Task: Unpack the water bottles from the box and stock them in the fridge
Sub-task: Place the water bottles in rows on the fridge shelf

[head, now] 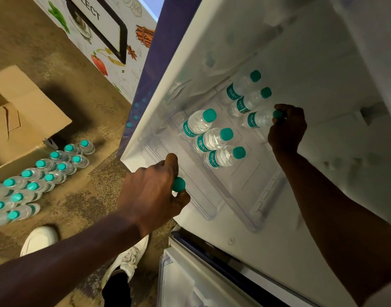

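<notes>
Inside the open fridge, small clear water bottles with teal caps stand on a clear shelf tray [245, 191]. Three form a near row [214, 138] and three a far row [247, 100]. My right hand [286, 127] grips the cap end of the nearest bottle in the far row [257, 119]. My left hand [154, 191] is closed around another bottle at the tray's front left; only its teal cap [179, 184] shows. Several more bottles [37, 180] stand in rows on the floor beside an open cardboard box [24, 114].
The fridge's left side wall [150, 58] is purple outside, next to a printed panel [97, 41] with food drawings. A lower fridge compartment [190, 273] shows at the bottom. My white shoes [39, 239] stand on the brown floor close to the floor bottles.
</notes>
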Available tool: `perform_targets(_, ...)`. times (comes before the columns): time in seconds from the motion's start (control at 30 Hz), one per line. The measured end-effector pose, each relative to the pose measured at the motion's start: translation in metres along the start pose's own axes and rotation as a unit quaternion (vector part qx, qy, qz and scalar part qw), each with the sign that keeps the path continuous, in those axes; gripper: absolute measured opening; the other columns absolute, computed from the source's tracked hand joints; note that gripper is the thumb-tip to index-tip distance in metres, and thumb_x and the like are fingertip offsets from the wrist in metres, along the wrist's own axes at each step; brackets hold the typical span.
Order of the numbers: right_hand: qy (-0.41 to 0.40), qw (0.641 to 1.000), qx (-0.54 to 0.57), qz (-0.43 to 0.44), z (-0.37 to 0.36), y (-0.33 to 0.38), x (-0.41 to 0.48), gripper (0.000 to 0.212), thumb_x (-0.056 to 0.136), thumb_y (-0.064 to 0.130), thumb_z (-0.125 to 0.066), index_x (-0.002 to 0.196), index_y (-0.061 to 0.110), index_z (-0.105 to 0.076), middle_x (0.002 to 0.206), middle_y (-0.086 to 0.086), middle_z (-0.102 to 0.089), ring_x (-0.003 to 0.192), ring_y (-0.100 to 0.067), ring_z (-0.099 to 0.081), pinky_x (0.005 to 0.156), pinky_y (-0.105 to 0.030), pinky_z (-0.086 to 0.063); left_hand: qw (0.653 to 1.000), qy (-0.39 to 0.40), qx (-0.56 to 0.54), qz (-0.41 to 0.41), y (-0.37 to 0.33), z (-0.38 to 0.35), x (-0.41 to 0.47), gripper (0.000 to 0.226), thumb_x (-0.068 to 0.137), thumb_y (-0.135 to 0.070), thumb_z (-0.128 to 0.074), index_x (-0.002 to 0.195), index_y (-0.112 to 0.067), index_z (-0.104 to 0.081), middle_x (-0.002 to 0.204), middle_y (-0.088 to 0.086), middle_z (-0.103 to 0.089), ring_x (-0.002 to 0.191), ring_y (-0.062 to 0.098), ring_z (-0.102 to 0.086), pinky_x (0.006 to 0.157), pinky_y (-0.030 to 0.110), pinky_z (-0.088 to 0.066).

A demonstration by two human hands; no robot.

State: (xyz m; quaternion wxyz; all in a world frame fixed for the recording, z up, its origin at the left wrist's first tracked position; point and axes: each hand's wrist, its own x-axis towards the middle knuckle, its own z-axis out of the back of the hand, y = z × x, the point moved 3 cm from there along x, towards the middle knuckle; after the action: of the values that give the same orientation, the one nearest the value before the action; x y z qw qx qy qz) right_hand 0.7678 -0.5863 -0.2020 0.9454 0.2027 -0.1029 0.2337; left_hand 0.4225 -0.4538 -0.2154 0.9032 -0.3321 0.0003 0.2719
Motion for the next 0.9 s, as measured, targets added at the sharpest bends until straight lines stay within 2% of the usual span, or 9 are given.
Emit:
perform_targets(0.13, 0.025, 0.999, -0.026, 0.022, -0.005, -0.003, 0.007, 0.031, 0.093, -0.007, -0.063, 0.123, -0.002, -0.07, 0.126, -0.022, -0.065, 0.118, -0.034, -0.064, 0.102, -0.037, -0.054, 1.0, 0.01, -0.003, 0.003, 0.002, -0.001, 0.0, 0.043, 0.09, -0.051, -0.07, 0.113, -0.024, -0.046, 0.087, -0.011, -0.053, 0.069, 0.02, -0.06, 0.06, 0.032, -0.05)
perform_targets(0.27, 0.05, 0.999, -0.011, 0.014, -0.005, -0.001, 0.019, 0.032, 0.094, -0.005, -0.066, 0.126, 0.0, -0.068, 0.129, -0.018, -0.065, 0.121, -0.03, -0.064, 0.106, -0.032, -0.053, 1.0, 0.028, -0.007, 0.01, 0.003, -0.001, 0.002, 0.045, 0.09, -0.05, -0.07, 0.117, -0.024, -0.045, 0.094, -0.009, -0.062, 0.074, 0.022, -0.065, 0.066, 0.038, -0.058)
perform_targets(0.4, 0.086, 0.996, 0.032, -0.013, -0.005, 0.006, 0.019, 0.054, 0.085, -0.007, -0.072, 0.136, 0.005, -0.058, 0.13, -0.012, -0.065, 0.119, -0.021, -0.062, 0.101, -0.023, -0.049, 1.0, 0.027, -0.001, 0.007, 0.002, -0.001, 0.004, 0.045, 0.091, -0.051, -0.069, 0.117, -0.024, -0.045, 0.094, -0.008, -0.063, 0.074, 0.022, -0.065, 0.066, 0.04, -0.059)
perform_targets(0.53, 0.097, 0.988, 0.056, -0.103, -0.01, 0.005, 0.011, 0.076, 0.085, 0.006, -0.079, 0.15, 0.01, -0.038, 0.136, -0.015, -0.061, 0.116, -0.02, -0.059, 0.107, -0.029, -0.048, 1.0, 0.027, -0.004, 0.002, 0.002, -0.002, 0.004, 0.044, 0.091, -0.051, -0.068, 0.118, -0.024, -0.045, 0.096, -0.008, -0.065, 0.073, 0.021, -0.065, 0.067, 0.039, -0.06)
perform_targets(0.63, 0.014, 0.968, 0.109, -0.225, -0.001, 0.006, 0.001, 0.073, 0.087, -0.004, -0.067, 0.152, 0.01, -0.037, 0.14, -0.021, -0.055, 0.128, -0.031, -0.057, 0.111, -0.04, -0.05, 1.0, 0.022, -0.007, 0.004, 0.003, -0.002, 0.005, 0.044, 0.091, -0.052, -0.068, 0.118, -0.024, -0.046, 0.095, -0.007, -0.065, 0.073, 0.021, -0.065, 0.066, 0.038, -0.059)
perform_targets(0.73, -0.14, 0.866, 0.334, -0.344, 0.019, 0.025, -0.03, 0.063, 0.084, -0.005, -0.056, 0.145, 0.008, -0.045, 0.125, -0.019, -0.053, 0.115, -0.031, -0.057, 0.098, -0.036, -0.052, 1.0, 0.011, -0.026, 0.014, 0.003, -0.001, 0.009, 0.044, 0.09, -0.051, -0.071, 0.115, -0.024, -0.047, 0.092, -0.008, -0.064, 0.072, 0.021, -0.065, 0.063, 0.037, -0.058)
perform_targets(0.8, -0.2, 0.805, 0.432, -0.353, 0.03, 0.053, -0.052, 0.065, 0.074, 0.001, -0.058, 0.138, 0.005, -0.049, 0.123, -0.024, -0.054, 0.116, -0.036, -0.057, 0.095, -0.04, -0.055, 0.999, -0.005, -0.04, 0.018, 0.002, 0.003, 0.014, 0.043, 0.089, -0.051, -0.073, 0.112, -0.024, -0.047, 0.089, -0.008, -0.064, 0.07, 0.022, -0.064, 0.063, 0.038, -0.058)
perform_targets(0.83, -0.207, 0.803, 0.441, -0.344, 0.034, 0.068, -0.063, 0.065, 0.071, 0.006, -0.059, 0.135, 0.004, -0.051, 0.122, -0.025, -0.055, 0.116, -0.037, -0.058, 0.096, -0.043, -0.056, 0.998, -0.013, -0.049, 0.02, 0.001, 0.006, 0.017, 0.043, 0.088, -0.051, -0.073, 0.111, -0.024, -0.048, 0.088, -0.006, -0.065, 0.069, 0.023, -0.064, 0.063, 0.04, -0.058)
perform_targets(0.9, -0.204, 0.83, 0.421, -0.302, 0.044, 0.097, -0.082, 0.065, 0.064, 0.017, -0.058, 0.128, 0.002, -0.056, 0.118, -0.022, -0.058, 0.112, -0.034, -0.061, 0.099, -0.046, -0.055, 0.996, -0.031, -0.077, 0.028, 0.002, 0.014, 0.024, 0.043, 0.086, -0.051, -0.075, 0.108, -0.024, -0.05, 0.086, -0.005, -0.066, 0.069, 0.024, -0.064, 0.063, 0.042, -0.058)
